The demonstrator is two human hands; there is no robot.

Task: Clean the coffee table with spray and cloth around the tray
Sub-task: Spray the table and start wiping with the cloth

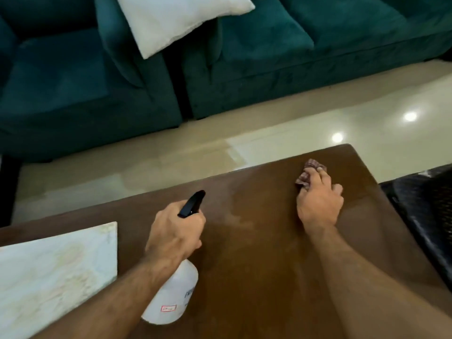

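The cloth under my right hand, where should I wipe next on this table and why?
Probably draw the cloth back toward you with the right hand, across the pale wet-looking patch mid-table. The cloth sits near the far corner, and the left hand holds the spray bottle beside that patch.

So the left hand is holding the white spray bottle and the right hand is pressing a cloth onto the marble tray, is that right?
Not quite. The left hand does hold the white spray bottle, but the right hand presses the cloth onto the bare brown coffee table, not the marble tray, which lies apart at the table's left. The head view shows this.
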